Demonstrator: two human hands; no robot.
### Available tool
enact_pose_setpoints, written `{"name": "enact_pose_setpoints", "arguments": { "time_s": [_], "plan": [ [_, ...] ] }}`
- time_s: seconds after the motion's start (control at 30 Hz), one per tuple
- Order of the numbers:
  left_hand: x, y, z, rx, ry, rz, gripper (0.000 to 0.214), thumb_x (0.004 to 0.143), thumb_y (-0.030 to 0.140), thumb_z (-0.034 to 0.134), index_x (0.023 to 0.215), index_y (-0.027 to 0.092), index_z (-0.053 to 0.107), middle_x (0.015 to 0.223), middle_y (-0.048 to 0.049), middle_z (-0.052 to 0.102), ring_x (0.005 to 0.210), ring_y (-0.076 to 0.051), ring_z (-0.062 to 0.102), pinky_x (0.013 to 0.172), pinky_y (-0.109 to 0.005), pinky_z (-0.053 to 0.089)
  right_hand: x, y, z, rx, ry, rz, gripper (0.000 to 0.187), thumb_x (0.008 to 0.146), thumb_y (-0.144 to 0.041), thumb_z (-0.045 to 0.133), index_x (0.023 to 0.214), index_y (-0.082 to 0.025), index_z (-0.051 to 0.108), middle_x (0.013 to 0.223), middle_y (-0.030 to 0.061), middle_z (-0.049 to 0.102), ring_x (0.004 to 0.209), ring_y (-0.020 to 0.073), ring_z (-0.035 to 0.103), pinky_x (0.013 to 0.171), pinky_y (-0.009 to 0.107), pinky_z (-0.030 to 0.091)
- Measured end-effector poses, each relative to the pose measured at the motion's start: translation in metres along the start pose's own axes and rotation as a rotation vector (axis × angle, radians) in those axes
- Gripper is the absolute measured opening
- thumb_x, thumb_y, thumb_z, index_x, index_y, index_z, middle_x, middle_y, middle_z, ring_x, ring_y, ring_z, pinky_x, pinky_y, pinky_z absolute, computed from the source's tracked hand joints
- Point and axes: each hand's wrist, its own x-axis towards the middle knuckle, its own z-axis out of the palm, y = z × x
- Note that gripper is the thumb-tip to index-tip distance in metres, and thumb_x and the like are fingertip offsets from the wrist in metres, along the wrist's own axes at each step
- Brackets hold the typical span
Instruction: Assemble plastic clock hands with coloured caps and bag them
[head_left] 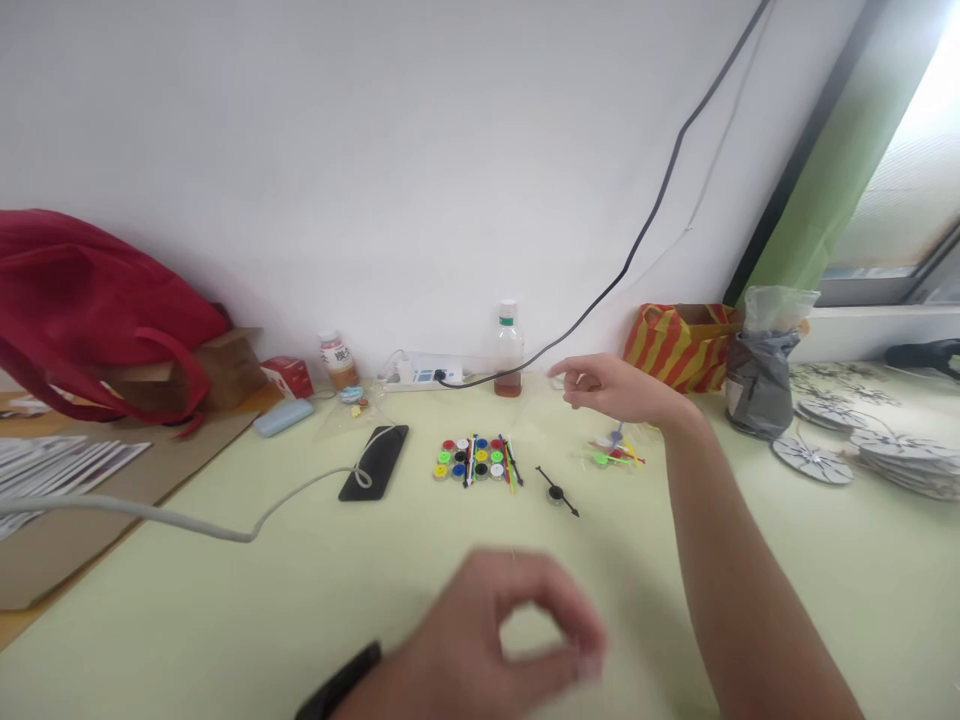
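Observation:
My left hand, smeared by motion, is in the near middle above the table, a black band on its wrist. Its thumb and fingertips meet in a ring; anything pinched there is too blurred to make out. Farther back, my right hand reaches left over a clear plastic bag, fingers curved and apart, with nothing visible in them. Between the hands lies a black spinner arrow with a round base. To its left are rows of coloured round bases with several coloured arrows among them.
Assembled coloured spinners lie beneath my right forearm. A black phone with a cable is left. Along the wall stand a bottle, a power strip and a striped bag. Grey discs are at right.

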Motion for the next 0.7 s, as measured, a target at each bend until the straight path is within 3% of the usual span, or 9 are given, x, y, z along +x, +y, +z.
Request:
{"name": "enact_pose_setpoints", "arguments": {
  "time_s": [0.03, 0.07, 0.17, 0.27, 0.37, 0.57, 0.7],
  "plan": [
    [0.013, 0.011, -0.012, -0.089, 0.275, -0.013, 0.021, 0.09, 0.045, 0.074, 0.103, 0.029, 0.073, 0.109, -0.0084, 0.076, 0.106, -0.029, 0.073, 0.09, -0.046, 0.06, 0.001, 0.001, 0.001, -0.014, -0.01, 0.01, 0.029, 0.084, -0.018, 0.06, 0.109, -0.021, 0.072, 0.088, 0.0053, 0.073, 0.075, 0.0185, 0.068, 0.068, 0.029, 0.053],
    [0.025, 0.021, -0.024, -0.182, 0.43, -0.003, 0.023, 0.083, 0.039, 0.083, 0.096, 0.024, 0.073, 0.101, -0.0088, 0.077, 0.1, -0.028, 0.074, 0.09, -0.045, 0.06, 0.003, 0.001, 0.002, -0.031, 0.005, 0.015, 0.024, 0.082, -0.015, 0.058, 0.101, -0.02, 0.072, 0.086, 0.0047, 0.072, 0.075, 0.0182, 0.067, 0.067, 0.028, 0.051],
    [0.052, 0.047, -0.056, -0.302, 0.6, 0.128, 0.031, 0.072, 0.027, 0.092, 0.094, 0.021, 0.071, 0.101, -0.0058, 0.078, 0.094, -0.024, 0.076, 0.087, -0.037, 0.061, 0.006, -0.002, 0.004, -0.098, 0.153, 0.001, 0.017, 0.078, -0.011, 0.05, 0.079, -0.019, 0.066, 0.078, 0.0025, 0.069, 0.073, 0.0166, 0.06, 0.063, 0.027, 0.044],
    [0.064, 0.06, -0.079, -0.291, 0.635, 0.172, 0.032, 0.071, 0.026, 0.092, 0.094, 0.02, 0.071, 0.104, -0.005, 0.077, 0.098, -0.023, 0.075, 0.087, -0.034, 0.059, 0.005, -0.016, 0.001, -0.077, 0.215, -0.047, 0.023, 0.08, -0.011, 0.042, 0.069, -0.019, 0.06, 0.068, 0.0006, 0.061, 0.066, 0.015, 0.053, 0.06, 0.027, 0.039],
    [0.066, 0.063, -0.094, -0.267, 0.668, 0.19, 0.03, 0.071, 0.027, 0.092, 0.089, 0.02, 0.069, 0.1, -0.0033, 0.076, 0.097, -0.021, 0.074, 0.09, -0.034, 0.057, -0.002, -0.037, -0.003, 0.051, 0.153, -0.084, 0.026, 0.082, -0.014, 0.041, 0.077, -0.019, 0.066, 0.066, 0.0002, 0.06, 0.065, 0.015, 0.053, 0.06, 0.027, 0.039],
    [0.065, 0.056, -0.109, -0.232, 0.662, 0.184, 0.031, 0.071, 0.027, 0.092, 0.085, 0.019, 0.066, 0.095, -0.0018, 0.074, 0.09, -0.018, 0.072, 0.089, -0.033, 0.056, -0.015, -0.077, 0.002, 0.071, 0.065, -0.18, 0.017, 0.081, -0.016, 0.054, 0.084, -0.018, 0.071, 0.062, -0.0029, 0.052, 0.059, 0.012, 0.043, 0.054, 0.026, 0.032],
    [0.062, 0.05, -0.114, -0.214, 0.635, 0.181, 0.032, 0.071, 0.026, 0.091, 0.088, 0.02, 0.065, 0.097, -0.0022, 0.075, 0.091, -0.018, 0.072, 0.087, -0.033, 0.055, -0.018, -0.094, 0.012, -0.011, 0.103, -0.223, 0.017, 0.083, -0.016, 0.055, 0.085, -0.018, 0.072, 0.06, -0.0041, 0.046, 0.057, 0.0108, 0.036, 0.052, 0.026, 0.027]
  ]
}}
